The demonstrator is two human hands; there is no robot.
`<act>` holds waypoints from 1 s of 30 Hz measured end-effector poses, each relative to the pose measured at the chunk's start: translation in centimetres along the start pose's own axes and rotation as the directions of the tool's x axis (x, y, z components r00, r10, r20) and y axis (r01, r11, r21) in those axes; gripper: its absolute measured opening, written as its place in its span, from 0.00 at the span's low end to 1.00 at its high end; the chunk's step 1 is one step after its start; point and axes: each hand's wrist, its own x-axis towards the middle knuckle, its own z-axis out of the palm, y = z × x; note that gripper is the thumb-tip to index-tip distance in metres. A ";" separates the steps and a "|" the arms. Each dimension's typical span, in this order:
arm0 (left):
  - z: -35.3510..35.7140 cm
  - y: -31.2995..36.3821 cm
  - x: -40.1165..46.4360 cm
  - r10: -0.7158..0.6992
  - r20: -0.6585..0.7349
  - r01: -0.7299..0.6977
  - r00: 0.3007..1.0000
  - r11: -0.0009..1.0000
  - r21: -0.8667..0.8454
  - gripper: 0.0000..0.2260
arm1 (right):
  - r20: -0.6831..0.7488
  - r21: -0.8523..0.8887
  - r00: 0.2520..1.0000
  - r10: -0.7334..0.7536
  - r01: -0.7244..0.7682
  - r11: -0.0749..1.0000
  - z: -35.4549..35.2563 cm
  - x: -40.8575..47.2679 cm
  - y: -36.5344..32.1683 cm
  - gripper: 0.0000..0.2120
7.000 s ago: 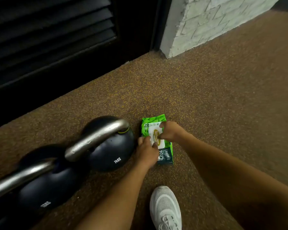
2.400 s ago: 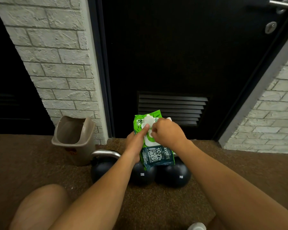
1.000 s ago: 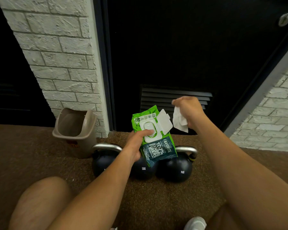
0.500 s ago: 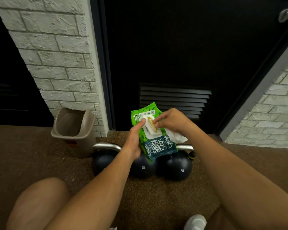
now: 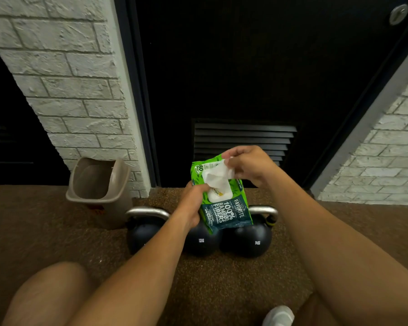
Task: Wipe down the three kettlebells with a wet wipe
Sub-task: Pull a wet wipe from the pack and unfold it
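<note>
Being held in the left hand (image 5: 193,203) is the wipes pack (image 5: 224,208); a wet wipe (image 5: 216,177) is being pinched, seemingly, by the right hand (image 5: 250,165); three kettlebells (image 5: 245,238) are awaiting wiping

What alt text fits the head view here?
Left hand holds a green wet-wipe pack while the right hand pinches a white wipe above three black kettlebells on the floor, a beige bin beside them.
</note>
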 end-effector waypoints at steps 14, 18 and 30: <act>3.5 -3.2 2.4 -0.096 0.132 0.095 0.987 0.995 0.014 0.22 | -0.231 -0.361 0.935 -0.269 0.175 0.916 -3.9 1.7 6.4 0.07; 4.9 -3.8 3.0 -0.160 0.122 0.158 0.980 0.987 0.019 0.14 | -0.402 0.012 0.911 0.088 -0.091 0.996 -6.9 2.3 8.6 0.16; 15.7 -10.3 8.7 -0.123 0.051 0.116 0.991 0.986 0.118 0.14 | -0.331 0.484 0.872 0.360 -0.170 0.858 -16.8 1.8 17.4 0.08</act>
